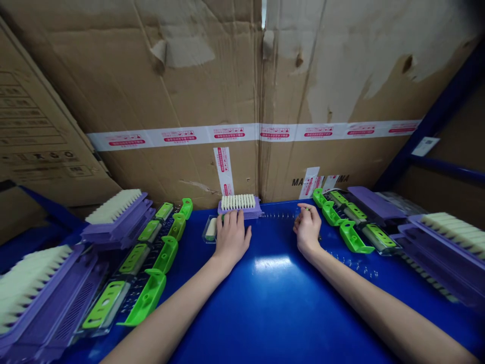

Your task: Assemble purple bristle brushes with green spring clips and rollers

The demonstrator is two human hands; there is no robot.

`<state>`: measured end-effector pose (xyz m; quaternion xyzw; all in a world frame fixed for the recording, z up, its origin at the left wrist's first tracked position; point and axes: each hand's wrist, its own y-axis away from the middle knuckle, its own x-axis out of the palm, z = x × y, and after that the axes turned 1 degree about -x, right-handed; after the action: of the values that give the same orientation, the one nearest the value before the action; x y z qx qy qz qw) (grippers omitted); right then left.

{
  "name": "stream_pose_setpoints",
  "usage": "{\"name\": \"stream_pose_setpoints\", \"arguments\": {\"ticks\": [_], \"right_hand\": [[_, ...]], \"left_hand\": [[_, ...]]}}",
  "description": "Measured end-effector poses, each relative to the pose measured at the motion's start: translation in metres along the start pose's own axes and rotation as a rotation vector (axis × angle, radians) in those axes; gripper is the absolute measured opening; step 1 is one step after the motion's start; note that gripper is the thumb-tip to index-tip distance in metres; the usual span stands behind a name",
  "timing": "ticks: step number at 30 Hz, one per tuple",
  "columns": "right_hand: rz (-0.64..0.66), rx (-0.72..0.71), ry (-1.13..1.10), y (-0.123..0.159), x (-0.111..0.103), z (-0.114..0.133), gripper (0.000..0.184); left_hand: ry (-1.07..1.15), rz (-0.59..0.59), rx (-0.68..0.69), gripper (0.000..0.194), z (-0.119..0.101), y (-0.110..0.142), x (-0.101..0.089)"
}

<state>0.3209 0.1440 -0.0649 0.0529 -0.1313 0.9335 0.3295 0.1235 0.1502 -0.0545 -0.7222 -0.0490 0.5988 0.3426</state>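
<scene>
My left hand (232, 235) lies on the blue table (273, 293), fingers reaching a purple brush with white bristles (239, 203) at the far edge; its fingers are together and pressed against the brush base. A clear part with a white roller (210, 228) sits just left of that hand. My right hand (307, 227) rests on the table with fingers curled, pinching a small thing I cannot make out. A row of small metal springs or pins (278, 215) lies between the two hands.
Purple brushes (118, 215) and green-and-clear slicer parts (151, 263) are stacked on the left. More green parts (350, 222) and purple brushes (447, 237) lie on the right. Large cardboard boxes (242, 101) wall off the back. A blue shelf post (435, 121) stands at right.
</scene>
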Motion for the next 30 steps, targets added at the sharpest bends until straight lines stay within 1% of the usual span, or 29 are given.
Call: {"name": "stream_pose_setpoints", "arguments": {"ticks": [3,8,13,15,19,24,26,30], "right_hand": [[-0.075,0.030,-0.050,0.0012,0.0021,0.0039,0.023],[-0.118,0.009,-0.018,0.0024,0.0036,0.0061,0.025],[-0.152,0.038,-0.045,0.0031,0.0047,0.0083,0.024],[-0.130,0.058,-0.064,0.0031,0.0049,0.0078,0.022],[-0.011,0.121,-0.080,0.0019,0.0051,0.0056,0.020],[0.079,0.150,-0.058,-0.0006,0.0056,0.0051,0.021],[0.096,0.152,-0.032,-0.0013,0.0056,0.0047,0.022],[0.089,0.137,0.051,-0.0025,0.0041,0.0010,0.026]], "left_hand": [[0.002,-0.013,0.014,0.042,0.0009,0.0005,0.0011],[-0.025,-0.039,0.034,0.041,0.0016,0.0011,0.0037],[-0.033,-0.041,0.028,0.039,0.0010,0.0011,0.0027],[-0.012,-0.036,0.022,0.039,0.0013,0.0013,0.0022],[0.036,-0.049,0.034,0.037,0.0027,0.0016,0.0022],[0.070,-0.054,0.105,0.031,0.0023,0.0019,0.0011],[0.098,-0.055,0.142,0.029,0.0014,0.0023,-0.0003],[0.171,-0.066,0.215,0.025,-0.0003,0.0030,-0.0032]]}}
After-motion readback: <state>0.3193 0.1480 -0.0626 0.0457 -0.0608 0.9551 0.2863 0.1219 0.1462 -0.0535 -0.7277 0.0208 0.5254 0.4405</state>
